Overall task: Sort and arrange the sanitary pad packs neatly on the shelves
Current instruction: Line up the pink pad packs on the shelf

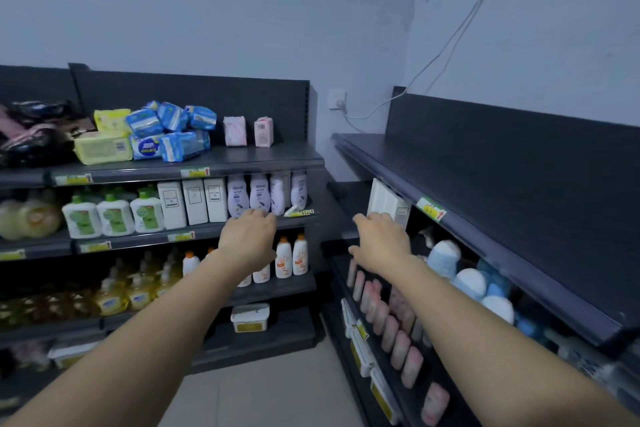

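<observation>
Dark shop shelving fills this corner, and the blue pad packs lie heaped at all angles on the left-hand top shelf, with two pink packs upright toward its right end. Our left hand and right hand reach out lower down, fingers loose, holding nothing. The packs sit up and to the left, so our left hand is nearer.

Blue/white packs, yellow packs, 2 pink packs; dark grey shelves.
</observation>
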Motion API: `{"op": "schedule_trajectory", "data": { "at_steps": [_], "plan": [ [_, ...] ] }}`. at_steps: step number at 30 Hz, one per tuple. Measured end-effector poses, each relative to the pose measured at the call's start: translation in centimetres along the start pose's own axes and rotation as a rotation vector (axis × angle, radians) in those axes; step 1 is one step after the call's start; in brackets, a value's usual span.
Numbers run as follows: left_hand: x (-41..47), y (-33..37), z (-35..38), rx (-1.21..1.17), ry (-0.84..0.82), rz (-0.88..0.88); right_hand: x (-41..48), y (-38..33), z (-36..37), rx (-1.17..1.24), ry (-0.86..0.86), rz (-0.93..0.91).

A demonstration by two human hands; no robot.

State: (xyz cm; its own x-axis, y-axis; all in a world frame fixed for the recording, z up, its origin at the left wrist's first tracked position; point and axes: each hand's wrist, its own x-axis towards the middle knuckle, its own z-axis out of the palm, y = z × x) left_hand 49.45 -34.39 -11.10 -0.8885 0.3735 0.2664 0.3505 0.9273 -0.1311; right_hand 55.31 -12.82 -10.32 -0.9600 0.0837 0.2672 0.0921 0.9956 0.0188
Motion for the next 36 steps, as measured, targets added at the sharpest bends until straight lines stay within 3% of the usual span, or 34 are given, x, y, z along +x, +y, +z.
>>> {"op": "schedule_trajectory", "data": {
  "at_steps": [23, 36],
  "plan": [
    [24.1, -7.4, 6.6, 0.012, -0.032, -0.224, 30.9, -1.9, 7.2, 0.100, -0.007, -0.242],
    [39.6, -18.2, 11.6, 0.024, 0.019, -0.249, 49.0, -7.9, 11.8, 0.137, 0.028, -0.262]
  ]
}}
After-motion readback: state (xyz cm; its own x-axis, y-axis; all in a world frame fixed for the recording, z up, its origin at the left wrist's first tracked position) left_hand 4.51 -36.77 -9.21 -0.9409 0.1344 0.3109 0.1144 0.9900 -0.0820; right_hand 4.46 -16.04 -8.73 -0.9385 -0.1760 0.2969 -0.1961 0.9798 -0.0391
